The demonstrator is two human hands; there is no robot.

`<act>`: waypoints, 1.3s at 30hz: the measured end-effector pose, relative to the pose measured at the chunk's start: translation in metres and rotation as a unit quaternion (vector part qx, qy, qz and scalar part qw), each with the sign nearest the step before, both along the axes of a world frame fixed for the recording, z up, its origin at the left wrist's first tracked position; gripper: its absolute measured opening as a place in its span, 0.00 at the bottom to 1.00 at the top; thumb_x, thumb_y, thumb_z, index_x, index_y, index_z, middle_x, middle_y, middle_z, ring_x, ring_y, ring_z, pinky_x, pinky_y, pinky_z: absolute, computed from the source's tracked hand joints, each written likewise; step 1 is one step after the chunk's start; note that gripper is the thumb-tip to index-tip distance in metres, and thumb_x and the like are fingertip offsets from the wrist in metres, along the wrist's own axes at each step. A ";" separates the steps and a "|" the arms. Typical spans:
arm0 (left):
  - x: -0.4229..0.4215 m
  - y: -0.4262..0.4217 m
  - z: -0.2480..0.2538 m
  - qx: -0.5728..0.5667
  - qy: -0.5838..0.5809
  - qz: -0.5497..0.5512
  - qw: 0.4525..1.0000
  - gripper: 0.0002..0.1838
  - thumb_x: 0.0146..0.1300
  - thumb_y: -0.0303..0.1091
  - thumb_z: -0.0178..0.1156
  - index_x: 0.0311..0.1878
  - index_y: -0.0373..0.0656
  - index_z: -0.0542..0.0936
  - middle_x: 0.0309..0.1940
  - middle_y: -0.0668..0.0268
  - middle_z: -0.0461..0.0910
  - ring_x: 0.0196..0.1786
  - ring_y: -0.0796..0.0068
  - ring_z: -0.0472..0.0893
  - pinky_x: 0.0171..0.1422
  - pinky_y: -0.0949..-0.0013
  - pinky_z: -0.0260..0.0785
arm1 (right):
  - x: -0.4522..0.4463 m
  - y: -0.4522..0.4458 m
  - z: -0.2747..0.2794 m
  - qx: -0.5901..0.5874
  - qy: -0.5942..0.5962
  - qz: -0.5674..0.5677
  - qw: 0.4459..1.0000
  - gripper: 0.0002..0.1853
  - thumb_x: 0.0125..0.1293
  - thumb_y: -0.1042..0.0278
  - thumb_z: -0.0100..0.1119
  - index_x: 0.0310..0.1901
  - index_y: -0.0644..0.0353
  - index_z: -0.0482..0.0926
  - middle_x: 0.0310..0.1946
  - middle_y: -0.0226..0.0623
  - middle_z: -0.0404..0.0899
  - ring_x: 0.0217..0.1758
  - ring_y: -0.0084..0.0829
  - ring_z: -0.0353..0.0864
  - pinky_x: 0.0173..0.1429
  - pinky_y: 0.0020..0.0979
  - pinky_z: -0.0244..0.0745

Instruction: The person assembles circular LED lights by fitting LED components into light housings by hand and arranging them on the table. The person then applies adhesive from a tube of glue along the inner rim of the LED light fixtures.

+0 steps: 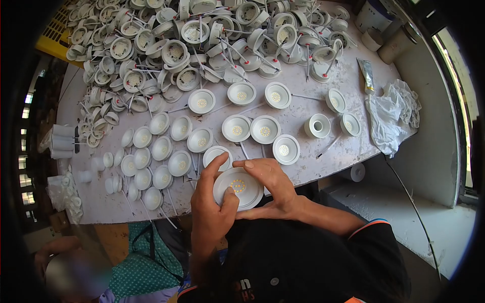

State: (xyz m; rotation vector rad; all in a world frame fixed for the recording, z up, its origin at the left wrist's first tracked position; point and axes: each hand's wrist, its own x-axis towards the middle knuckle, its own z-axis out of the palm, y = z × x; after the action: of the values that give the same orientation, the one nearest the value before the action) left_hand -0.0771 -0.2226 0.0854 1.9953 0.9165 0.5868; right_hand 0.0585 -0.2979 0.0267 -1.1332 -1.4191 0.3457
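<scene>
Between both hands, near the table's front edge, is a round white lamp housing [251,194] with a disc of small yellow LEDs facing up. My left hand [211,202] grips its left side, the thumb pressed inside by the LEDs. Fingers of my right hand [273,187] wrap round its top and right rim. Just behind them lies another white lamp [217,155], partly covered by my left fingers. Rows of similar lamps [236,128] stand around on the table, their LED discs up.
A large heap of white lamp housings [176,53] with wires covers the table's back. At right lie a crumpled white cloth [391,116] and a tube [366,76]; tubs [374,16] stand behind. Another person [144,260] sits at lower left. A dark cable [414,207] hangs at right.
</scene>
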 end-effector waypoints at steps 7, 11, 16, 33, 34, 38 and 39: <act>-0.007 0.006 0.006 -0.108 -0.060 -0.016 0.992 0.23 0.59 0.26 0.47 0.59 0.34 0.69 0.54 0.51 0.74 0.56 0.61 0.74 0.62 0.63 0.63 | 0.000 0.002 0.002 -0.018 0.007 0.022 1.000 0.47 0.43 0.58 0.75 0.64 0.61 0.60 0.59 0.42 0.69 0.60 0.41 0.70 0.60 0.40 0.64; -0.007 0.005 0.007 -0.120 -0.054 -0.004 0.991 0.22 0.61 0.27 0.44 0.60 0.33 0.69 0.54 0.51 0.74 0.58 0.62 0.73 0.63 0.64 0.62 | -0.001 0.003 0.001 -0.020 0.000 0.028 0.999 0.47 0.44 0.57 0.75 0.64 0.61 0.60 0.60 0.42 0.68 0.60 0.42 0.70 0.59 0.40 0.64; -0.007 0.008 0.003 -0.117 -0.066 -0.003 0.991 0.22 0.61 0.26 0.45 0.59 0.34 0.70 0.53 0.51 0.75 0.57 0.63 0.74 0.61 0.65 0.63 | 0.000 0.003 0.004 -0.027 -0.005 0.026 0.999 0.46 0.45 0.57 0.74 0.64 0.61 0.60 0.60 0.42 0.68 0.61 0.41 0.70 0.59 0.40 0.64; -0.002 0.015 0.010 -0.068 0.053 -0.004 0.996 0.27 0.50 0.18 0.53 0.58 0.38 0.72 0.47 0.55 0.79 0.50 0.66 0.80 0.53 0.66 0.71 | -0.003 0.002 0.002 -0.027 -0.026 0.005 0.999 0.46 0.44 0.59 0.74 0.64 0.60 0.60 0.58 0.41 0.69 0.58 0.40 0.71 0.59 0.39 0.65; -0.001 0.014 0.012 -0.073 0.063 -0.003 0.995 0.28 0.49 0.15 0.51 0.58 0.36 0.72 0.50 0.57 0.78 0.53 0.71 0.77 0.58 0.69 0.68 | -0.003 0.002 0.001 -0.028 -0.027 0.004 0.999 0.46 0.44 0.59 0.74 0.64 0.60 0.60 0.58 0.41 0.69 0.58 0.40 0.71 0.59 0.39 0.65; -0.009 0.020 0.000 -0.030 0.022 -0.039 0.999 0.25 0.54 0.23 0.55 0.58 0.40 0.72 0.46 0.52 0.79 0.49 0.63 0.81 0.52 0.64 0.72 | -0.004 0.001 0.001 -0.040 0.005 0.006 0.999 0.48 0.43 0.58 0.75 0.65 0.61 0.59 0.60 0.42 0.68 0.58 0.42 0.71 0.58 0.39 0.65; -0.011 0.022 -0.001 -0.058 0.011 -0.055 0.997 0.23 0.57 0.25 0.55 0.59 0.38 0.72 0.47 0.52 0.79 0.50 0.64 0.80 0.53 0.64 0.71 | -0.004 0.001 0.002 -0.056 0.026 0.004 0.998 0.49 0.43 0.58 0.76 0.65 0.61 0.58 0.60 0.42 0.68 0.57 0.43 0.71 0.58 0.39 0.65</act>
State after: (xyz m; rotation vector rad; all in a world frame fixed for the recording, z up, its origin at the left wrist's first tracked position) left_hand -0.0880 -0.2008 0.0847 1.9357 0.8298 0.4418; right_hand 0.0550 -0.2971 0.0284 -1.2023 -1.3723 0.4620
